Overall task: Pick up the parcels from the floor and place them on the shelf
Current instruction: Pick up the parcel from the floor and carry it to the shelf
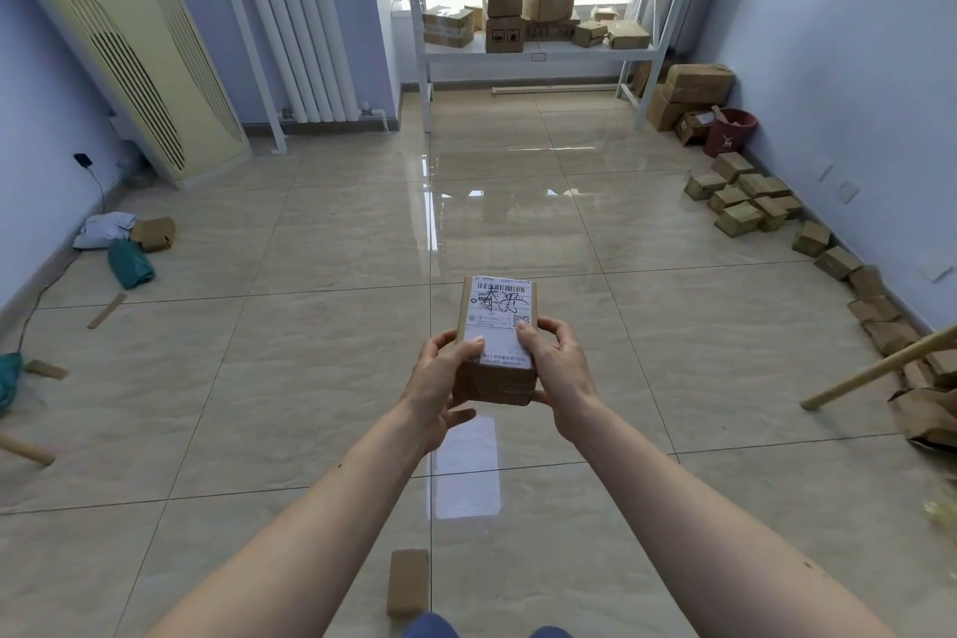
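Both hands' fingers (528, 338) curl around the labelled parcel (498, 326), gripping its sides

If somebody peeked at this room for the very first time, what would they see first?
First, the box with a white label, held up in the middle by the left hand and right hand. Then the white shelf by the far window, stacked with boxes. More boxes line the floor along the right wall.
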### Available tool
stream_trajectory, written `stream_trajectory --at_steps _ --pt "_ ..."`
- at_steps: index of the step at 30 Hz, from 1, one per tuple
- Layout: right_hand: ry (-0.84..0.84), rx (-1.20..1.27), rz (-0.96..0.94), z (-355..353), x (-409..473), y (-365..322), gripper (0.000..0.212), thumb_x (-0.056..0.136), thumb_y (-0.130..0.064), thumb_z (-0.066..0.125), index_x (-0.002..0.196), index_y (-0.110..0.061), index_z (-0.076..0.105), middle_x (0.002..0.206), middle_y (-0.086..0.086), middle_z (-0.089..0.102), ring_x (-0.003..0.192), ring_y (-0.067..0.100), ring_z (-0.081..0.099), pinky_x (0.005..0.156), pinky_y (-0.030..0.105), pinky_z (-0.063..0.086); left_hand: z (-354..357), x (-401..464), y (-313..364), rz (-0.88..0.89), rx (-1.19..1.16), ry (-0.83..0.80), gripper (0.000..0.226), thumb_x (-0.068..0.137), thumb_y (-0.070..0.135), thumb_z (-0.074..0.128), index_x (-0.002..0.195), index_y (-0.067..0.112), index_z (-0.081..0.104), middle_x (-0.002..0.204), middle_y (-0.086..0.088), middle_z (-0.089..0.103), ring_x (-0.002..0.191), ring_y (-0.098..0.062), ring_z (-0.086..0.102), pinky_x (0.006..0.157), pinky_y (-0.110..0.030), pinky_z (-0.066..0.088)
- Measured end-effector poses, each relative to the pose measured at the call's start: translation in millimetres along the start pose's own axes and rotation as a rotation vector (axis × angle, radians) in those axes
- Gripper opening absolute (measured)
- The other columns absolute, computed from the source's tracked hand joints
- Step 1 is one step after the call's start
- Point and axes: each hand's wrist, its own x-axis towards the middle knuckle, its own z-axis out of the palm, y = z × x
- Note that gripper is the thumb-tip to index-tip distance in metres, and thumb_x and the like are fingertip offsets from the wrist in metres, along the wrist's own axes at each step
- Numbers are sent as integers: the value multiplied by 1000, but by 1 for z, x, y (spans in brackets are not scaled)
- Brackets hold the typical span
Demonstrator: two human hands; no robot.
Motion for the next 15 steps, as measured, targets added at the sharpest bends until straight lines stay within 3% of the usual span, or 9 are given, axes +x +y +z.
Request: stream_trajectory --at_steps 5,11,15 --pt "10 -18 -27 -6 2 -5 40 96 -35 60 132 -19 52 110 8 71 92 21 71 84 49 60 0 0 1 35 5 -4 54 88 33 69 136 27 44 118 -13 67 101 -29 67 86 -42 55" --pt "-8 -40 -43 -6 0 -6 47 94 -40 61 134 -19 49 113 7 69 102 24 69 89 50 59 5 3 3 87 -12 21 51 90 30 67 135 28 43 114 -12 69 95 -28 68 86 -43 56" --pt "-20 -43 -54 -9 0 -8 41 95 -39 61 130 -22 49 114 6 70 98 20 68 85 45 56 10 9 7 112 -17 36 51 90 31 68 134 29 42 112 -11 70 99 -29 69 85 -42 57"
